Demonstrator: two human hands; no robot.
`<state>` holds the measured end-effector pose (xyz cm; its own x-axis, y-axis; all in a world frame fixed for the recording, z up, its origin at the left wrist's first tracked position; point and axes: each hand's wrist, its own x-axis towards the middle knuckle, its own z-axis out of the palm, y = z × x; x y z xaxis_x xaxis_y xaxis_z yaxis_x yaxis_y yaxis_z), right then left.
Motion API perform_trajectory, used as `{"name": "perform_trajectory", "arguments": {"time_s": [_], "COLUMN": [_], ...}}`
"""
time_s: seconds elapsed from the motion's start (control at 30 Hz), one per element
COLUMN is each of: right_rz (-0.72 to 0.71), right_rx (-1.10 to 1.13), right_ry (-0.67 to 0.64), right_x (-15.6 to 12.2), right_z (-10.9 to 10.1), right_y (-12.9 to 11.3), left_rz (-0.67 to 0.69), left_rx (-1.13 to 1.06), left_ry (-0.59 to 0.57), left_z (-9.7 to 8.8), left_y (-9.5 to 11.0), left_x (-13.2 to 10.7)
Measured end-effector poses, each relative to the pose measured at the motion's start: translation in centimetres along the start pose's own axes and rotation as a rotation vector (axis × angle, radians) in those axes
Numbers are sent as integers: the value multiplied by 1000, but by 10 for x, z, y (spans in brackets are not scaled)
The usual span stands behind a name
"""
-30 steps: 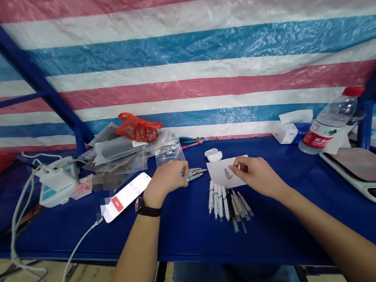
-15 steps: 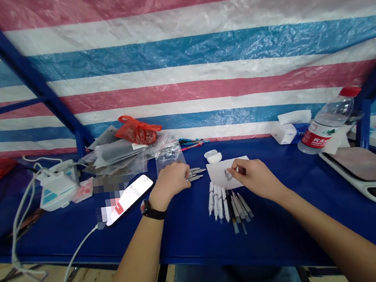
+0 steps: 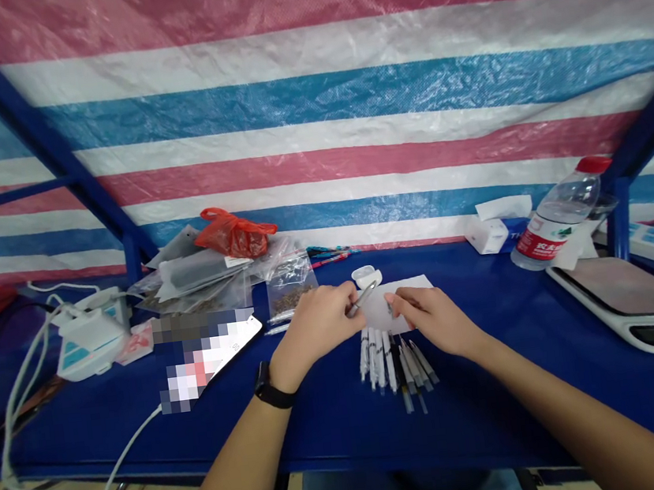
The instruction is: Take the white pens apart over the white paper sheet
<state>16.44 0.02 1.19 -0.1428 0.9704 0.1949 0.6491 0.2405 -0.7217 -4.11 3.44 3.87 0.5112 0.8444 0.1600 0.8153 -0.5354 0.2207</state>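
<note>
You're pinching the metal pen (image 3: 362,299) steadily in your left hand (image 3: 313,326), your right hand (image 3: 435,319) just apart over the paper (image 3: 410,290), its grip unclear.

Blue workbench (image 3: 337,426), w/ paper sheet (image 3: 413,290), pens (image 3: 386,361), phone (image 3: 210,363), scale (image 3: 625,300), water btl (image 3: 562,220)

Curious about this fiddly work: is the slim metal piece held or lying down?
Held: the left hand pinches the slim metal piece between its fingers.

Bright, even light — edges bowed.
</note>
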Motion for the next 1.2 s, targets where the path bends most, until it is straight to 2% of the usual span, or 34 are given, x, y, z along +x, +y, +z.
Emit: {"name": "perform_trajectory", "arguments": {"time_s": [0.1, 0.17, 0.23, 0.33, 0.4, 0.47, 0.6, 0.67, 0.83, 1.07, 1.2], "right_rz": [24, 19, 19, 33, 29, -5, -166, -207, -106, 32, 60], "right_rx": [245, 353, 408, 455, 471, 468, 414, 412, 557, 838, 797], "right_ry": [52, 151, 265, 363, 356, 324, 213, 196, 300, 194, 232], "right_x": [-1, -2, -1, 0, 0, -1, -2, -2, 6, 5, 5], "right_z": [8, 12, 14, 14, 12, 8, -2, -5, -12, -17, -13], "right_y": [-4, -6, -7, -5, -2, -1, -7, -10, -6, -8, -8], "left_rz": [212, 308, 299, 178, 135, 122, 112, 109, 98, 54, 13], "left_rx": [-86, -144, -190, -321, -499, -769, -1369, -1525, -1602, -1460, -1456], "left_ry": [142, 206, 248, 246, 200, 102, -270, -374, -375, -277, -302], "left_z": [9, 17, 27, 40, 46, 48, 42, 38, 34, 34, 28], "left_y": [8, 16, 25, 37, 43, 44, 39, 36, 34, 29, 29], "left_x": [0, 0, 0, 0, 0, -1, -1, 0, 1, 4, 3]}}
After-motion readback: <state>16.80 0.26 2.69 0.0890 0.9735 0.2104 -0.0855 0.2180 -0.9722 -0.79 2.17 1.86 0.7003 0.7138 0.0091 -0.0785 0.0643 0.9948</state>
